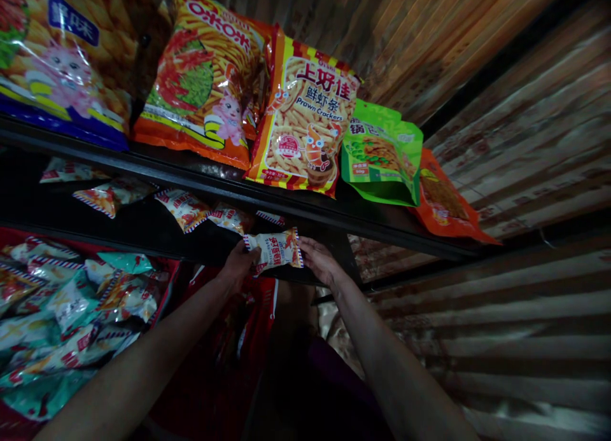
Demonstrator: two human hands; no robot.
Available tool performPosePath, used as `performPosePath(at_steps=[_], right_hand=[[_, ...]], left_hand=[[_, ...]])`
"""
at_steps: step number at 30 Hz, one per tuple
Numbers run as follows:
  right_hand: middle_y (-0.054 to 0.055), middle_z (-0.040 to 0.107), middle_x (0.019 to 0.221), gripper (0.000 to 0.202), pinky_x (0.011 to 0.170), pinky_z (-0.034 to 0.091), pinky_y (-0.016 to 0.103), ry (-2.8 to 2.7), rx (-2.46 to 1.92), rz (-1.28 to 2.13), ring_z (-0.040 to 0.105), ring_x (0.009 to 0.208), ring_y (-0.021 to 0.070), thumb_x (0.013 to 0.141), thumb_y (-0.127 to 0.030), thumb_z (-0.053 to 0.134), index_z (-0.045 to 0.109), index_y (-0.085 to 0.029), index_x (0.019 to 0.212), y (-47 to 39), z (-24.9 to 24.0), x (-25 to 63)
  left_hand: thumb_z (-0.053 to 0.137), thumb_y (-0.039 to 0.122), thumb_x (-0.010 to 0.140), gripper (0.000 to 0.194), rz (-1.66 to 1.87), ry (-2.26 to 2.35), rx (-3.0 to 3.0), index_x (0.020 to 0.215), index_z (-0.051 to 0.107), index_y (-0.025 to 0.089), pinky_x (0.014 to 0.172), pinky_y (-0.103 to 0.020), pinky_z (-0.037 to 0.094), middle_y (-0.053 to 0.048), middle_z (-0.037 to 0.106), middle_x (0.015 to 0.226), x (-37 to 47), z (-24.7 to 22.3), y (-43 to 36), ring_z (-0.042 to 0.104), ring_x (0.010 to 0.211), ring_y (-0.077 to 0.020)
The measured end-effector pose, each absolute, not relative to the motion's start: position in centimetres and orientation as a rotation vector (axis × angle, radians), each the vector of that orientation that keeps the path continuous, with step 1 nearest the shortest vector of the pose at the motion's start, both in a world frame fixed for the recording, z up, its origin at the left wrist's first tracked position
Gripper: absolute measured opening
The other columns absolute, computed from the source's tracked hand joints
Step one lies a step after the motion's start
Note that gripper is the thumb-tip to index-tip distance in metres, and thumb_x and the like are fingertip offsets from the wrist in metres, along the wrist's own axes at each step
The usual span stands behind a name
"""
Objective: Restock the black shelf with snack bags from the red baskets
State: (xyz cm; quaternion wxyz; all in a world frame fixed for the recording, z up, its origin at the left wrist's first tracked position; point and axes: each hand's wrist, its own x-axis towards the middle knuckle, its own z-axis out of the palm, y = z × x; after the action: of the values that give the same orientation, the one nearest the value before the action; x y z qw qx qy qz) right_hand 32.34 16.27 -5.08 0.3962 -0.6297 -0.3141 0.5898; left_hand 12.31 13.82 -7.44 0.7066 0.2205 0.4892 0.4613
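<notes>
A small white snack packet (274, 250) with red print and striped ends is stretched level between both hands, at the front edge of the lower black shelf. My left hand (238, 264) pinches its left end. Its right end is gripped by the fingers of my right hand (317, 259). Behind and to the left, similar small packets lie in a row on that shelf, among them one packet (182, 209) and another packet (231, 217) close to my left hand.
Above runs a black shelf edge (191, 185) bearing a prawn cracker bag (305, 119), an orange snack bag (200, 78), a green pouch (380, 149) and an orange pouch (443, 196). Lower left, a red container (172, 282) holds many small packets. A patterned curtain (534, 288) hangs right.
</notes>
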Motion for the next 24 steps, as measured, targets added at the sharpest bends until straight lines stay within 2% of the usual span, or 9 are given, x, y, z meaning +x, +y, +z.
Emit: performPosePath(at_steps=[3, 6, 10, 15, 19, 24], right_hand=[[0.002, 0.072, 0.087, 0.021, 0.065, 0.054, 0.023, -0.869, -1.531, 1.575, 0.066, 0.072, 0.0121, 0.073, -0.029, 0.07, 0.066, -0.02, 0.091, 16.0, -4.7, 32.0], [0.003, 0.072, 0.081, 0.021, 0.063, 0.053, 0.023, -0.907, -1.534, 1.621, 0.066, 0.068, 0.0122, 0.071, -0.032, 0.073, 0.068, -0.018, 0.087, 15.8, -4.8, 31.8], [0.003, 0.073, 0.077, 0.017, 0.062, 0.053, 0.023, -0.806, -1.557, 1.602, 0.066, 0.064, 0.0123, 0.071, -0.026, 0.073, 0.069, -0.017, 0.084, 15.9, -5.3, 31.7], [0.003, 0.072, 0.076, 0.015, 0.063, 0.055, 0.025, -0.614, -1.548, 1.532, 0.068, 0.064, 0.0135, 0.071, -0.017, 0.072, 0.065, -0.016, 0.083, 16.2, -5.7, 31.1], [0.002, 0.072, 0.073, 0.01, 0.066, 0.057, 0.025, -0.541, -1.519, 1.521, 0.068, 0.064, 0.0128, 0.076, -0.012, 0.066, 0.062, -0.016, 0.083, 16.1, -6.1, 30.2], [0.001, 0.071, 0.073, 0.01, 0.069, 0.057, 0.025, -0.528, -1.532, 1.596, 0.068, 0.067, 0.0126, 0.076, -0.009, 0.064, 0.062, -0.016, 0.083, 15.6, -6.7, 29.7]], left_hand=[[0.068, 0.024, 0.069, 0.02, 1.06, 1.151, 0.635, 0.085, 0.06, 0.016, 0.062, -0.023, 0.049, -0.001, 0.065, 0.07, 12.0, -7.3, 13.8, 0.062, 0.067, -0.0134], [0.073, 0.029, 0.064, 0.023, 1.08, 1.161, 0.726, 0.08, 0.062, 0.016, 0.063, -0.024, 0.049, 0.0, 0.065, 0.067, 11.7, -6.8, 13.9, 0.061, 0.068, -0.0144], [0.074, 0.034, 0.066, 0.032, 1.075, 1.113, 0.565, 0.09, 0.063, 0.016, 0.069, -0.028, 0.051, -0.004, 0.068, 0.08, 11.5, -6.4, 14.2, 0.063, 0.075, -0.016], [0.073, 0.026, 0.07, 0.023, 1.142, 0.892, 0.307, 0.086, 0.061, 0.015, 0.087, -0.031, 0.049, -0.005, 0.067, 0.092, 11.4, -6.6, 14.7, 0.063, 0.081, -0.0118], [0.074, 0.016, 0.066, 0.023, 1.071, 0.838, 0.283, 0.082, 0.06, 0.016, 0.091, -0.038, 0.047, -0.003, 0.068, 0.083, 11.5, -6.8, 14.5, 0.064, 0.08, -0.0142], [0.072, 0.019, 0.066, 0.019, 1.142, 0.892, 0.281, 0.075, 0.056, 0.017, 0.089, -0.042, 0.048, -0.001, 0.066, 0.075, 11.2, -7.1, 14.3, 0.064, 0.074, -0.0151]])
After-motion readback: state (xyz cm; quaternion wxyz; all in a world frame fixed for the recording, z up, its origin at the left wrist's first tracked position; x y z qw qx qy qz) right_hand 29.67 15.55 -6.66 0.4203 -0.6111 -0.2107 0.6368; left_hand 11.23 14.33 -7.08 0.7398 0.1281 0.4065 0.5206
